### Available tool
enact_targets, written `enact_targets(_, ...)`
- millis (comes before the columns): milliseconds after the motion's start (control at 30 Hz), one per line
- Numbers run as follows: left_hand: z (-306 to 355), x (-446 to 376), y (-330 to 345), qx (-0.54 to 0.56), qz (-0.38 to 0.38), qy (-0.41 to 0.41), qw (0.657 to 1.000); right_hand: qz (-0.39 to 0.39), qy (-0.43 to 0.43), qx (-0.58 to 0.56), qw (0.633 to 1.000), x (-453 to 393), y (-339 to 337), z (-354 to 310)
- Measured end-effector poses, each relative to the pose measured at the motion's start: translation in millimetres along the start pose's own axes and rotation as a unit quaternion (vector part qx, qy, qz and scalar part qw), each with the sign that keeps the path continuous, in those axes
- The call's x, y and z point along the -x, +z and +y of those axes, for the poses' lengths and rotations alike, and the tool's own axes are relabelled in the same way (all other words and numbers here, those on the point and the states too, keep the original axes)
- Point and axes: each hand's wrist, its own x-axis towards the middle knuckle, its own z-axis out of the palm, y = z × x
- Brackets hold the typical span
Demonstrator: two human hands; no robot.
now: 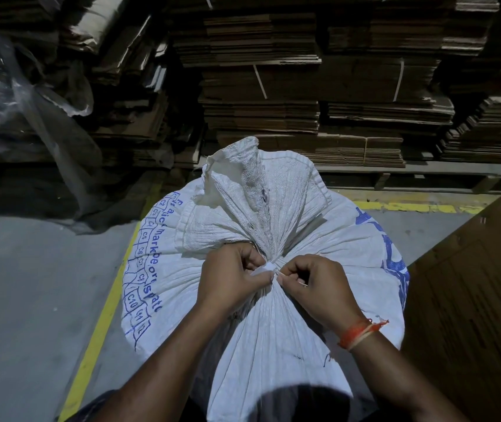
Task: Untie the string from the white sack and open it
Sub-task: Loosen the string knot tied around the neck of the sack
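A full white woven sack [319,257] with blue print stands upright in front of me on the floor. Its mouth is gathered into a bunched neck that flares upward. A white string [269,268] is wound around the neck, with the knot facing me. My left hand [231,278] pinches the string at the knot's left side. My right hand [319,284], with an orange thread band at the wrist, pinches it from the right. Fingertips of both hands nearly touch at the knot, and much of the string is hidden under them.
Tall stacks of flattened cardboard [273,86] on pallets stand behind the sack. A brown cardboard sheet [471,300] leans at the right. Crumpled clear plastic [14,95] hangs at the upper left. A yellow line [103,315] runs along the grey concrete floor left of the sack.
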Motion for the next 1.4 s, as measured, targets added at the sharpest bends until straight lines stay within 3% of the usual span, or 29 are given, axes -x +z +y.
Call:
enact_targets(200, -2, -2, 0, -0.006, 0.003, 0.0, 1.0, -0.034, 0.018, -0.03, 0.999, 1, -20, 5)
enact_targets(800, -4, -3, 1, -0.014, -0.004, 0.003, 1.0, 0.025, -0.025, 0.016, 0.999, -1, 5, 0)
enact_targets(1067, -3, -3, 0, -0.003, -0.003, -0.006, 1.0, -0.023, -0.002, -0.006, 1.0, -1, -14, 3)
enact_targets(1400, -4, -3, 1, 0.006, -0.01, -0.009, 1.0, 0.013, -0.027, 0.005, 1.0, -1, 0, -1)
